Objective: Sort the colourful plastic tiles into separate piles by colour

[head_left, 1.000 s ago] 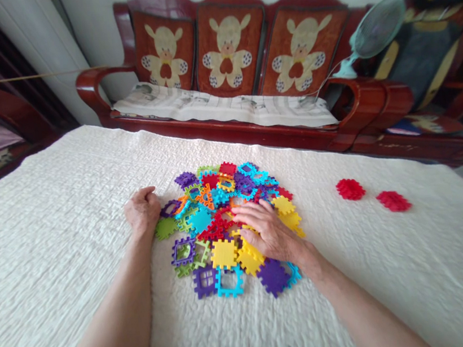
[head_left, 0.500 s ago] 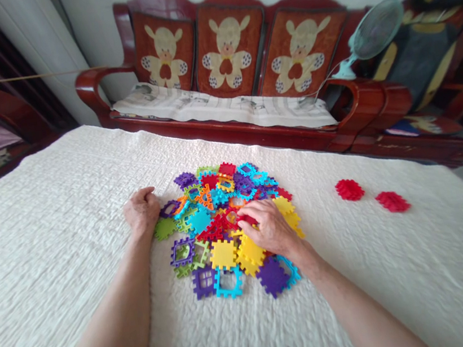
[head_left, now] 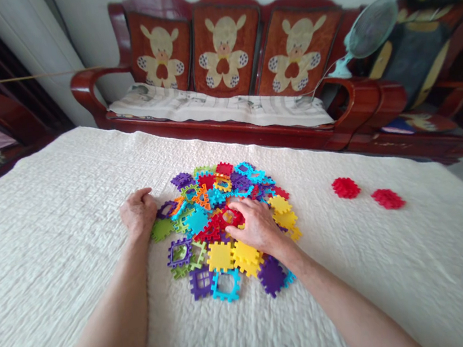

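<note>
A heap of colourful plastic interlocking tiles [head_left: 221,256] with notched edges lies before me on the white quilted cover. My right hand [head_left: 258,226] is over the middle of the heap, its thumb and fingers closed around a red tile [head_left: 231,217] with an opening in it. Yellow tiles [head_left: 248,258] lie just below that hand. Left of the heap, my left hand [head_left: 139,213] rests on the cover with its fingers curled in and nothing seen in them. A green tile [head_left: 162,229] and a purple frame tile [head_left: 167,209] are nearest to it.
Two small stacks of red tiles, a left stack [head_left: 345,187] and a right stack [head_left: 388,199], sit apart at the right. Beyond the cover [head_left: 67,189] stands a dark red wooden sofa [head_left: 217,132] with bear cushions [head_left: 221,49]. A fan [head_left: 370,30] stands at its right end.
My right hand has shifted a little left over the heap, its thumb and fingers now around the red tile. My left hand stays in place. The view has moved slightly.
</note>
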A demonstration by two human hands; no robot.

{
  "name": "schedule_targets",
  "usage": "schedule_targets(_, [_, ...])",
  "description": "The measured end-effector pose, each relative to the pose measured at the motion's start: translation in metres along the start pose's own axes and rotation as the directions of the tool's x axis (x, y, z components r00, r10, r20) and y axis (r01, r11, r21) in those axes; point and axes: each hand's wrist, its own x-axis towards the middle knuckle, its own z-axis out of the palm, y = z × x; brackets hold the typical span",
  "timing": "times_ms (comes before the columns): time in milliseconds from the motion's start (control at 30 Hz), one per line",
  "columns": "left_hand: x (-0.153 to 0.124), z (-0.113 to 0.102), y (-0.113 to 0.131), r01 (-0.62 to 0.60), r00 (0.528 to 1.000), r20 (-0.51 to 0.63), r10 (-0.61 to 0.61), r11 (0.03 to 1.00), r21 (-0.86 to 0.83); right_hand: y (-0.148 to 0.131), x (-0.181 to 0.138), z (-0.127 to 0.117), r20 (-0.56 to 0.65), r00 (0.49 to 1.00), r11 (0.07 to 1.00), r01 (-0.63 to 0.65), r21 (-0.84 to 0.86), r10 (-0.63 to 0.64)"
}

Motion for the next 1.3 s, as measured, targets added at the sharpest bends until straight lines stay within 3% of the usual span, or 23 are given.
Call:
schedule_targets(200, [0.000,-0.001,0.002,0.003,1.000,0.008,-0.003,1.000,0.000,0.000,0.001,0.001,-0.079,0.995,0.991,0.066,0.113,-0.057])
schedule_targets(433, [0.000,-0.001,0.001,-0.007,1.000,0.003,0.007,1.000,0.003,0.002,0.001,0.001,0.022,0.995,0.990,0.098,0.098,-0.101])
schedule_targets(533, [0.000,-0.001,0.001,0.004,1.000,0.005,-0.004,1.000,0.013,0.002,0.002,0.004,0.007,0.994,0.983,0.108,0.151,-0.110])
schedule_targets(600, [0.001,0.000,0.001,0.014,1.000,0.005,-0.014,1.000,0.012,0.005,0.003,0.004,-0.046,0.996,0.962,0.091,0.257,-0.082])
schedule_targets(700, [0.002,0.001,-0.001,0.014,1.000,-0.004,-0.014,1.000,-0.003,0.014,0.006,0.000,-0.130,0.988,0.892,-0.014,0.452,0.082])
schedule_targets(800, [0.003,0.002,-0.004,0.001,1.000,0.000,-0.001,1.000,-0.016,0.028,0.010,-0.009,-0.175,0.948,0.805,-0.119,0.581,0.266])
schedule_targets(967, [0.006,0.004,-0.007,0.038,0.999,0.023,-0.038,0.999,0.009,0.061,0.004,-0.033,-0.229,0.856,0.735,-0.228,0.639,0.464])
schedule_targets(1200, [0.013,0.004,-0.011,0.075,0.993,0.077,-0.085,0.988,0.134,0.119,-0.038,-0.057,-0.364,0.651,0.719,-0.427,0.549,0.666])
schedule_targets(1300, [0.014,0.003,-0.010,0.086,0.985,0.132,-0.112,0.978,0.190,0.136,-0.058,-0.058,-0.441,0.585,0.731,-0.508,0.455,0.681])
